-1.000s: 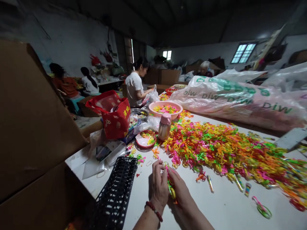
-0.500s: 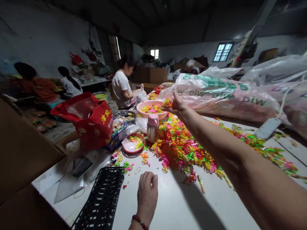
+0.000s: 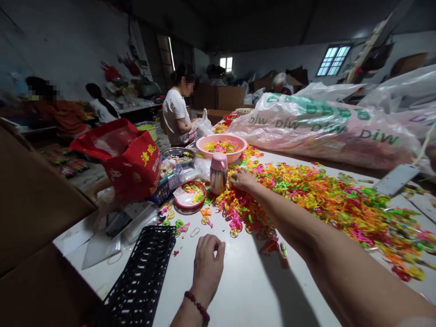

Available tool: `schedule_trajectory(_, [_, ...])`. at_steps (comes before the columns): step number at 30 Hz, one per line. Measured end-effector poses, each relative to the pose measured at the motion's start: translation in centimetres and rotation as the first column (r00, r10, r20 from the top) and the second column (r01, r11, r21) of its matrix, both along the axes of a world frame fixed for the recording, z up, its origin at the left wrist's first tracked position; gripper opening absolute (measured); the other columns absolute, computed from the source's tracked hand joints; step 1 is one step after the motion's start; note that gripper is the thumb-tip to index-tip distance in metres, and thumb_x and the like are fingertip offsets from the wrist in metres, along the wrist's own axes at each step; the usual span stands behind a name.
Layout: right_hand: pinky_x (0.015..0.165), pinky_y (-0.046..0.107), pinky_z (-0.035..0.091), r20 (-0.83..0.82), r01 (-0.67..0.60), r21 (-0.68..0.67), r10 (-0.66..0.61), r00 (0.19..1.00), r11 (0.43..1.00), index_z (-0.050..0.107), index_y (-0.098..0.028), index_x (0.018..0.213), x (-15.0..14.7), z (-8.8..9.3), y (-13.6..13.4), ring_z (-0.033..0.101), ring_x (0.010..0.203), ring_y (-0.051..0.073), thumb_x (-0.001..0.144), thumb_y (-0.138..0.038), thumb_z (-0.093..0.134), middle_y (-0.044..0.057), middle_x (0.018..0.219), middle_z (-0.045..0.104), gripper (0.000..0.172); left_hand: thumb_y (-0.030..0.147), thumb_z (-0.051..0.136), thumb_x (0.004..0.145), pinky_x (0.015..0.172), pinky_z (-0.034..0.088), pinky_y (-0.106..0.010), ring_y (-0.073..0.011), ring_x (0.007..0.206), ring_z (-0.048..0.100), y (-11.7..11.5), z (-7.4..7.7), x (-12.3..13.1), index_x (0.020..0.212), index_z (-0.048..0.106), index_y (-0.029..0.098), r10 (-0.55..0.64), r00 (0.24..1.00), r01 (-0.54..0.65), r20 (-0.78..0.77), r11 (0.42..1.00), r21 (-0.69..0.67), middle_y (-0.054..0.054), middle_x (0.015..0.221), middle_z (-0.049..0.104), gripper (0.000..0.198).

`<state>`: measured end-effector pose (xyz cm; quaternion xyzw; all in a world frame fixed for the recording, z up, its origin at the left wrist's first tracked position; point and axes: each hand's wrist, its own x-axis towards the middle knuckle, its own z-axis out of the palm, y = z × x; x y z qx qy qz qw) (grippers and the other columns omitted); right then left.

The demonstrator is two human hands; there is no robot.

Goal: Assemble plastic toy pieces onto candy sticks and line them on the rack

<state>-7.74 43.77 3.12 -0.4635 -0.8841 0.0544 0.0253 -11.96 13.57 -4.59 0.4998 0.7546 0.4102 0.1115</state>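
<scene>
My right hand [image 3: 242, 179] is stretched forward and lies low on a heap of small bright plastic pieces [image 3: 269, 200], beside a steel flask with a pink lid [image 3: 218, 175]. Its fingers look spread, with nothing visibly gripped. Beyond it stands a pink basin [image 3: 235, 157] partly filled with similar pieces. My left hand [image 3: 208, 259] rests on the white table [image 3: 245, 281], a beaded bracelet [image 3: 196, 306] on its wrist. Its fingers curl inward, hiding whatever may be in them.
Left of the flask are a red basket [image 3: 190, 206], a red bag [image 3: 126, 161] and a black plastic rack [image 3: 141, 272]. A long stuffed plastic bag [image 3: 327, 129] lies at the back right. A person in a white shirt [image 3: 175, 113] sits behind.
My right hand was raised by the basin's rim with a cluster of pieces in it. The cluster has gone from it, and the hand has come down onto the heap. My left hand hardly moved.
</scene>
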Motion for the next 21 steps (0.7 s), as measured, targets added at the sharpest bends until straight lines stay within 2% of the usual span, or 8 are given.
schedule_trajectory(3, [0.106,0.069,0.018,0.017,-0.051,0.004,0.051,0.999,0.999,0.066,-0.025,0.12,1.1,-0.8,-0.8,0.038,0.131,0.037,0.09,-0.054,0.046,0.014,0.138,0.05,0.047,0.027,0.049,0.092,0.079,0.046,-0.035,-0.0196,0.086,0.054,-0.2,0.0,0.0,0.078,0.052,0.021,-0.041,0.999,0.041,-0.02,0.999,0.004,-0.003,0.085,0.059,0.015])
schedule_trajectory(5, [0.107,0.066,0.021,0.017,-0.097,0.001,0.097,0.995,0.995,0.068,-0.025,0.115,2.5,-0.8,-1.5,0.04,0.131,0.035,0.089,-0.054,0.047,0.013,0.137,0.05,0.044,0.028,0.052,0.09,0.087,0.047,-0.038,-0.0204,0.096,0.055,-0.3,-0.2,0.0,0.092,0.056,0.021,-0.093,0.995,0.094,-0.039,0.995,0.014,-0.005,0.1,0.061,0.008])
schedule_trajectory(9, [0.107,0.063,0.027,0.012,-0.174,-0.008,0.174,0.985,0.985,0.069,-0.026,0.114,6.6,-0.4,-3.8,0.038,0.133,0.035,0.089,-0.051,0.05,0.012,0.143,0.044,0.04,0.034,0.058,0.087,0.106,0.039,-0.045,-0.0246,0.127,0.045,-0.3,-0.6,0.2,0.125,0.052,0.022,-0.2,0.972,0.197,-0.12,0.98,-0.039,-0.009,0.136,0.051,0.04])
schedule_trajectory(12, [0.106,0.064,0.028,0.008,-0.176,-0.023,0.176,0.984,0.984,0.068,-0.026,0.115,9.5,0.3,-6.3,0.038,0.134,0.036,0.09,-0.05,0.05,0.012,0.146,0.042,0.039,0.042,0.058,0.086,0.111,0.033,-0.051,-0.0276,0.138,0.036,-0.5,-1.1,0.5,0.139,0.044,0.025,-0.311,0.927,0.288,-0.211,0.948,-0.134,-0.008,0.149,0.042,0.057])
schedule_trajectory(14, [0.107,0.062,0.028,0.0,-0.155,-0.028,0.155,0.988,0.988,0.068,-0.025,0.114,10.9,0.9,-7.9,0.042,0.131,0.033,0.091,-0.051,0.048,0.012,0.143,0.046,0.039,0.045,0.055,0.087,0.112,0.032,-0.052,-0.0278,0.14,0.035,-0.4,-1.6,0.5,0.145,0.038,0.025,-0.359,0.89,0.327,-0.28,0.932,-0.154,-0.008,0.152,0.039,0.063])
schedule_trajectory(16, [0.109,0.058,0.029,-0.011,-0.132,-0.031,0.131,0.991,0.991,0.067,-0.025,0.116,12.1,1.7,-9.0,0.045,0.128,0.03,0.09,-0.054,0.052,0.01,0.141,0.048,0.041,0.049,0.052,0.087,0.112,0.033,-0.05,-0.0277,0.14,0.037,0.0,-2.3,0.2,0.145,0.038,0.023,-0.385,0.857,0.36,-0.343,0.923,-0.137,-0.009,0.152,0.04,0.065])
schedule_trajectory(18, [0.111,0.052,0.029,-0.037,-0.11,-0.022,0.109,0.993,0.994,0.06,-0.028,0.125,13.7,2.7,-10.0,0.046,0.129,0.025,0.091,-0.054,0.052,0.007,0.14,0.051,0.044,0.053,0.051,0.086,0.112,0.033,-0.048,-0.0276,0.136,0.043,0.7,-2.9,-0.1,0.144,0.04,0.021,-0.41,0.833,0.39,-0.372,0.911,-0.131,-0.009,0.148,0.045,0.067])
schedule_trajectory(21, [0.112,0.05,0.027,-0.202,-0.119,0.038,0.124,0.972,0.992,0.05,-0.024,0.136,18.2,4.4,-12.1,0.04,0.134,0.025,0.092,-0.055,0.051,0.009,0.143,0.049,0.054,0.057,0.052,0.082,0.111,0.036,-0.046,-0.0281,0.132,0.048,1.3,-3.2,-0.5,0.142,0.042,0.023,-0.418,0.843,0.384,-0.339,0.908,-0.167,-0.007,0.144,0.052,0.07])
